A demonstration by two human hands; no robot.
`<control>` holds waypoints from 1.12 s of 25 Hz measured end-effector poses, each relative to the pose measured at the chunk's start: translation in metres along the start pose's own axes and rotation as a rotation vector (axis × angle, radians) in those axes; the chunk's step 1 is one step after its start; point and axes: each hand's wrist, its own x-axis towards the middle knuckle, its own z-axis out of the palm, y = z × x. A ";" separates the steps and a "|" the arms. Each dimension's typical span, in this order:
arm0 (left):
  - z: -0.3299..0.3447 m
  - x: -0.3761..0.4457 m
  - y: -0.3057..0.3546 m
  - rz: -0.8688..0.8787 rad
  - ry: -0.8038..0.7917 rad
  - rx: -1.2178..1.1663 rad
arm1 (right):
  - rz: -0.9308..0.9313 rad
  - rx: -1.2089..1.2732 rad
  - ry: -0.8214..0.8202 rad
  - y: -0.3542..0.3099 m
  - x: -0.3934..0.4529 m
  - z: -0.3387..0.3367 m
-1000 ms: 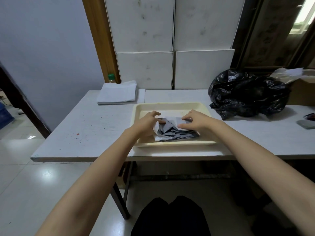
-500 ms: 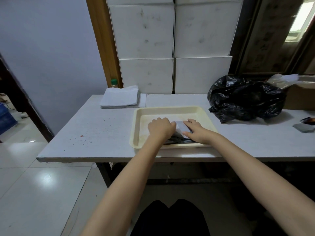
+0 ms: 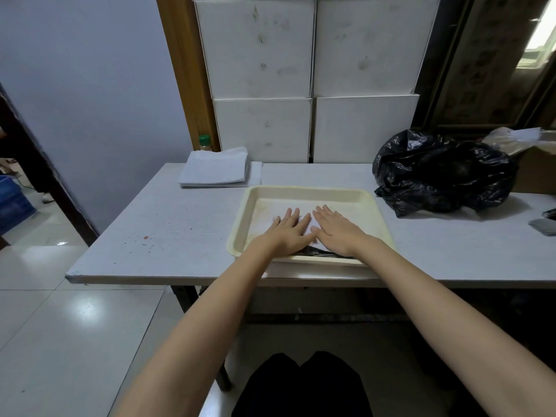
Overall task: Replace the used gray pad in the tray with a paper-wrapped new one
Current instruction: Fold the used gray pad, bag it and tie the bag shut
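Observation:
A cream plastic tray (image 3: 313, 192) lies on the grey table. Inside it, my left hand (image 3: 290, 233) and my right hand (image 3: 338, 231) lie flat side by side, fingers straight, pressing down on a folded bundle. White paper (image 3: 264, 219) shows around and between the hands. A dark grey edge of the pad (image 3: 316, 251) pokes out under the wrists at the tray's near rim. Most of the bundle is hidden by the hands. A stack of white paper-wrapped pads (image 3: 215, 171) sits at the back left of the table.
A crumpled black bag (image 3: 439, 173) sits right of the tray. White boxes (image 3: 310, 79) stand stacked against the wall behind. A green-capped bottle (image 3: 204, 142) peeks out behind the stack. Small grey objects (image 3: 544, 225) lie at the far right edge.
The hands went from gathering and folding the crumpled grey pad to lying flat on it, fingers spread straight. White paper now covers most of the grey. The camera has tilted down slightly.

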 end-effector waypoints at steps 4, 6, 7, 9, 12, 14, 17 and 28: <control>-0.003 0.000 -0.006 0.040 -0.070 0.067 | 0.003 -0.017 -0.046 -0.001 -0.001 0.001; 0.002 0.000 -0.008 0.040 -0.074 0.066 | 0.006 -0.014 -0.040 -0.001 -0.001 0.005; 0.003 0.000 -0.008 0.046 -0.070 0.087 | 0.007 -0.024 -0.038 -0.001 -0.001 0.005; 0.001 0.001 -0.007 0.042 -0.075 0.163 | 0.002 -0.040 -0.040 -0.002 -0.001 0.005; -0.016 -0.003 -0.001 0.016 -0.101 0.205 | 0.009 0.191 -0.063 0.005 -0.007 -0.008; -0.024 -0.012 0.001 -0.027 0.093 0.178 | 0.093 0.345 0.064 0.014 -0.016 -0.015; -0.016 -0.029 0.004 -0.195 0.446 0.180 | 0.274 0.019 0.296 0.000 -0.030 -0.014; -0.019 -0.032 0.010 -0.549 0.190 -0.401 | 0.606 0.658 0.058 -0.009 -0.027 -0.032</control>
